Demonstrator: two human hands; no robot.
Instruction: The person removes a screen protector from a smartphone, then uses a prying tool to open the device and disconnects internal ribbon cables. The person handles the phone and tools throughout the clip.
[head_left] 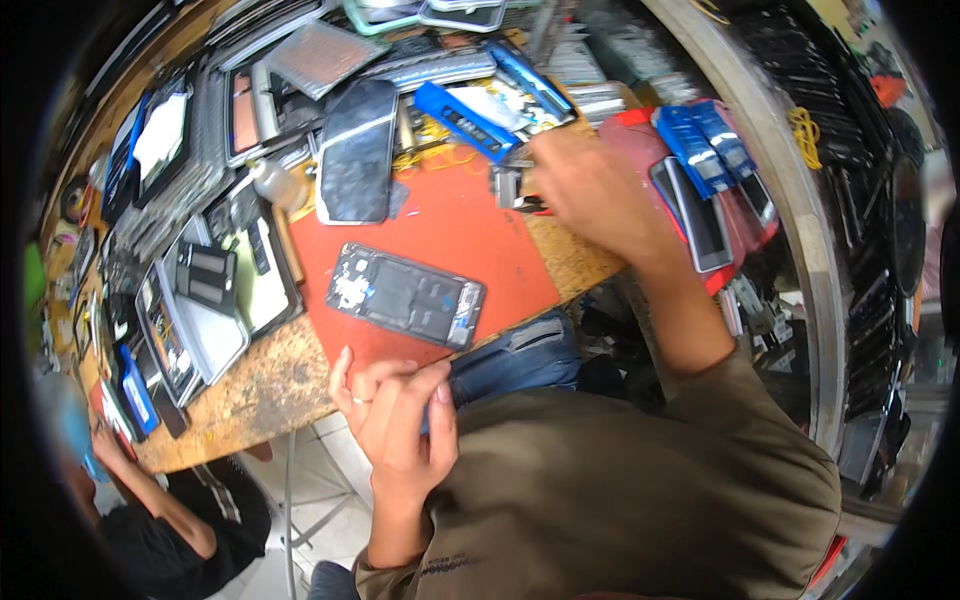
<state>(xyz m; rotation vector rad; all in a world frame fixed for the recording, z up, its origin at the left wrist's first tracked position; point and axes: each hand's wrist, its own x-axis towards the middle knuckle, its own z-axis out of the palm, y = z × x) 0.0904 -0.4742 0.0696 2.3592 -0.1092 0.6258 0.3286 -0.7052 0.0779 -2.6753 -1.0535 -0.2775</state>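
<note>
An opened phone frame (410, 298), black with a bare inner bay and some silvery parts at its left end, lies on the orange mat (510, 260). Just below its near edge is my left hand (400, 415), fingers bent and the thumb drawn against the index finger; whatever they may pinch is too small to make out. My right hand (590, 195) is smeared by motion at the mat's far right corner. Beside it are a small dark metallic object (510, 188) and an open blue case (470, 120) with small parts in it. A dark phone screen (358, 150) rests at the mat's far edge.
Stacked phone parts and trays (180, 180) crowd the left and back of the wooden table (260, 380). At right, a red tray (640, 140) carries phones and blue packets (705, 145). A small bottle (275, 185) stands left. Another person's arm (160, 500) shows at lower left.
</note>
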